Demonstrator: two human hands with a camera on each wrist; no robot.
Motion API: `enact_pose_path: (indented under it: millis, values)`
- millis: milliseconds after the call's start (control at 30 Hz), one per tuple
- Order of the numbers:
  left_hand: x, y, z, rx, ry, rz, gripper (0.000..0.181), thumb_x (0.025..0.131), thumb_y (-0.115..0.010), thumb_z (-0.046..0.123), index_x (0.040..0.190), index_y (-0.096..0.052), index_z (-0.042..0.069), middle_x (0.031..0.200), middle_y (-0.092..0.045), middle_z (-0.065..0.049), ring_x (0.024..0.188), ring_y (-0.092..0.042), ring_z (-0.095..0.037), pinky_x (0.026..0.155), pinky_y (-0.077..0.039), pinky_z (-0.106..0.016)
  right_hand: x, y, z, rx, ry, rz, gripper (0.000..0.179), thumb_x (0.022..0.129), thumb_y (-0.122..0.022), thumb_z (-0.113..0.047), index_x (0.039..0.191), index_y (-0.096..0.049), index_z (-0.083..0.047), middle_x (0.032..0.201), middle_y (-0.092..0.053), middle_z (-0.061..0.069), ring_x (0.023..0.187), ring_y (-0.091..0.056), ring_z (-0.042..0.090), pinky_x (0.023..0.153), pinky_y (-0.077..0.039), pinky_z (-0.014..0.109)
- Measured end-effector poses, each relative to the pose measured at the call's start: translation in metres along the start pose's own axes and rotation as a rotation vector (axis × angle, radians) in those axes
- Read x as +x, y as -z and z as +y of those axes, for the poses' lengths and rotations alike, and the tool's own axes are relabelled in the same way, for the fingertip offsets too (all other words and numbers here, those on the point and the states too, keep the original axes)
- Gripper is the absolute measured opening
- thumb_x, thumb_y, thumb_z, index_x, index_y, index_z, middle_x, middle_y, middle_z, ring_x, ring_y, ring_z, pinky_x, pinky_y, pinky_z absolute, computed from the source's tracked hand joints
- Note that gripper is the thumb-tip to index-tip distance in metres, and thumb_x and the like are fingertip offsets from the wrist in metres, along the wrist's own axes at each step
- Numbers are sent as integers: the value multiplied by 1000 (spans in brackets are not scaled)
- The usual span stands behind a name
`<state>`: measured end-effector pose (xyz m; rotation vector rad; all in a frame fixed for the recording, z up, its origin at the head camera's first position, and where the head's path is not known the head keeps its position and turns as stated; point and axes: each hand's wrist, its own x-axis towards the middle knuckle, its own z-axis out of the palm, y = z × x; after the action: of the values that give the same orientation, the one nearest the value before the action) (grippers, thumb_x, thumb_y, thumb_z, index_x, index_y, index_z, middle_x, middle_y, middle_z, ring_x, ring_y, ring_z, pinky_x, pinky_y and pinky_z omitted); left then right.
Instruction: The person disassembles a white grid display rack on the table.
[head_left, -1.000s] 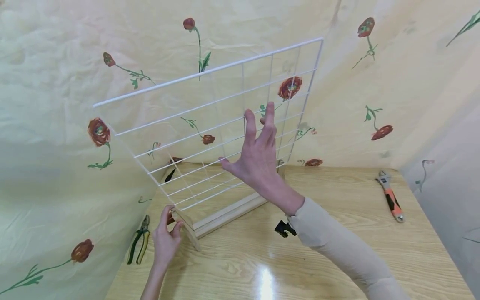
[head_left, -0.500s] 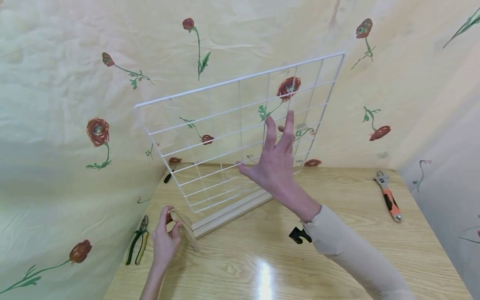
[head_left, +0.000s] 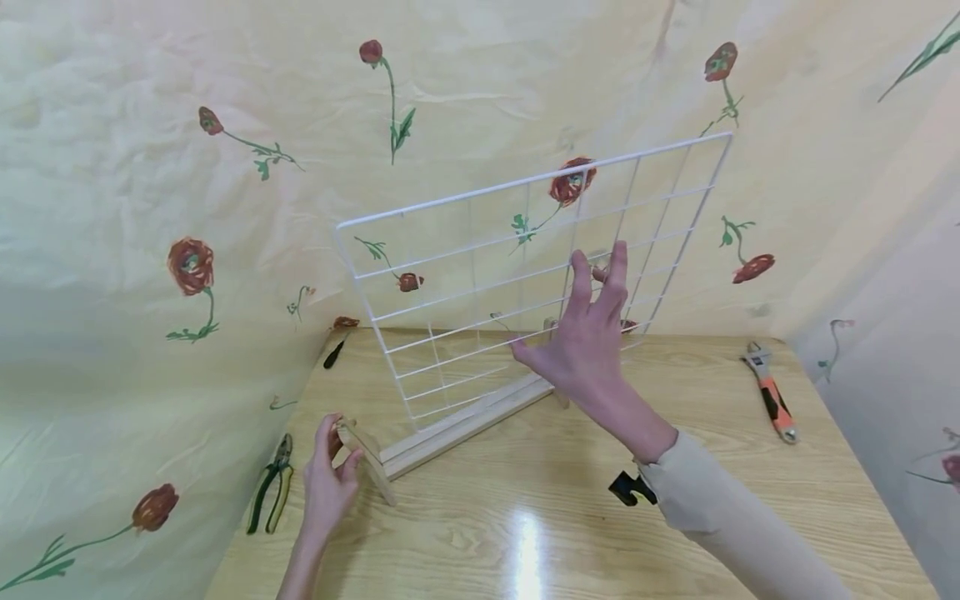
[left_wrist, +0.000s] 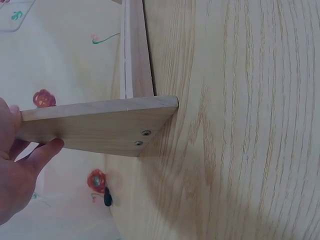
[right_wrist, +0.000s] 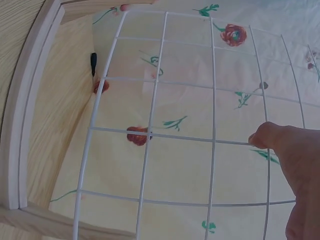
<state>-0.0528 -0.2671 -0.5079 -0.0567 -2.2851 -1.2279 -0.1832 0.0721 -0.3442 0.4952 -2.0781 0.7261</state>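
My right hand [head_left: 588, 337] grips a white wire grid panel [head_left: 525, 182] by its inner wires and holds it up, tilted. In the right wrist view the thumb [right_wrist: 272, 136] lies against a wire [right_wrist: 214, 110]. The panel's lower edge overlaps the far side of a low wooden frame [head_left: 468, 427] on the table. On the left, my left hand [head_left: 327, 487] pinches the upper end of that frame's end board [head_left: 369, 458] between thumb and fingers. Two screw heads [left_wrist: 146, 133] show low on the end board [left_wrist: 100, 125] in the left wrist view.
Pliers [head_left: 272, 487] with dark and yellow handles lie at the table's left edge. An adjustable wrench [head_left: 772, 396] lies far right. A black-handled tool [head_left: 333, 357] sits at the back left corner. Flower-printed sheeting [head_left: 465, 83] surrounds the table [head_left: 600, 533].
My right hand has moved right and down, bringing the wire grid panel with it. Its lower left corner has left the end board. My left hand keeps its pinch in nearly the same place.
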Motion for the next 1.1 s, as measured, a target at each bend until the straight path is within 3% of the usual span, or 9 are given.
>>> enact_pose_path:
  millis: [267,367,433,600,767,900,1100]
  values:
    - [1,0,8,9,-40,13,69,80,-66,-25,140,-39,-6,113,-61,-37,106,-60,-55,71,-57,-54,-14,8,13,13,-28,-20,136,46,-102,-25,149,-13,-13,158,8,25,128,-32,45,81,-51,61]
    - [1,0,11,16,-63,25,67,79,-67,-26,138,-40,-9,111,-60,-39,104,-60,-56,70,-57,-52,-18,10,18,-5,-24,-27,136,46,-102,-27,148,-13,-12,158,9,25,127,-33,47,75,-53,59]
    - [1,-1,10,24,-69,29,66,80,-67,-25,138,-40,-10,111,-61,-38,105,-60,-55,72,-58,-45,-21,11,21,-14,-28,-29,136,46,-102,-27,148,-13,-12,159,10,26,127,-33,47,70,-54,58]
    - [0,-2,0,14,-52,20,66,83,-67,-21,140,-39,-7,115,-62,-34,111,-58,-51,79,-53,-16,-30,15,30,-31,-60,-54,137,45,-102,-27,148,-11,-14,158,11,28,126,-34,48,72,-53,62]
    - [0,-3,-5,-7,-46,6,68,83,-66,-22,142,-38,-3,118,-61,-34,116,-55,-52,81,-47,-7,-38,20,39,-81,-111,-114,136,46,-101,-26,146,-9,-13,157,12,28,124,-32,49,74,-53,64]
    - [1,-3,-5,-3,-36,4,69,83,-66,-23,142,-38,-3,119,-59,-35,117,-53,-54,82,-48,-10,-42,21,45,-102,-106,-110,133,48,-100,-26,145,-11,-10,157,9,29,124,-32,50,63,-55,59]
    - [-1,-3,-7,2,-35,5,72,80,-66,-25,142,-37,-3,123,-56,-38,118,-50,-58,82,-55,-36,-46,21,52,-108,-81,-73,134,46,-102,-26,145,-14,-6,157,8,30,122,-33,52,65,-53,62]
